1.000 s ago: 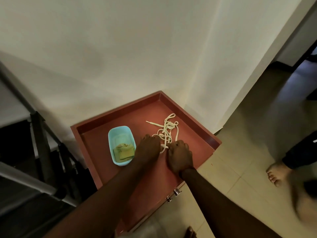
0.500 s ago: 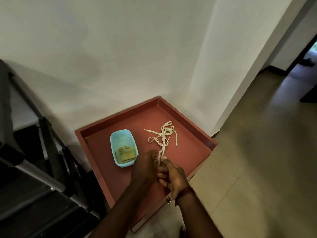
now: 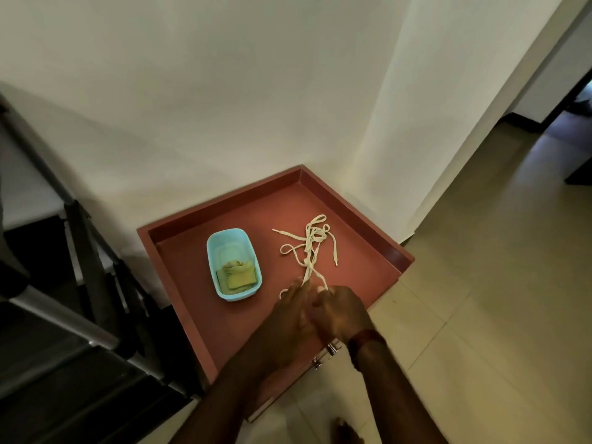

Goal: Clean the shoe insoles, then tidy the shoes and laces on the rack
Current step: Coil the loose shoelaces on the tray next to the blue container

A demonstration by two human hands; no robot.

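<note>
Cream shoelaces (image 3: 312,243) lie in a loose tangle on the reddish-brown tray-like top (image 3: 358,203) of a low cabinet. My left hand (image 3: 293,310) and my right hand (image 3: 341,310) are side by side at the near end of the tangle, both pinching lace strands that run up from my fingertips. A dark red band sits on my right wrist. Left of the laces stands a light blue tub (image 3: 211,251) holding a folded yellow-green cloth (image 3: 237,275). No shoes or insoles are in view.
A white wall rises just behind the cabinet. A dark metal rack (image 3: 83,274) with slanted bars stands to the left. Beige floor tiles (image 3: 480,283) spread to the right toward a dark doorway (image 3: 576,100). My toes (image 3: 347,431) show at the bottom edge.
My hands have drawn back toward me from the middle of the tangle, pulling lace strands along and stretching them out. The view has tilted, and another person's bare foot at the right is gone.
</note>
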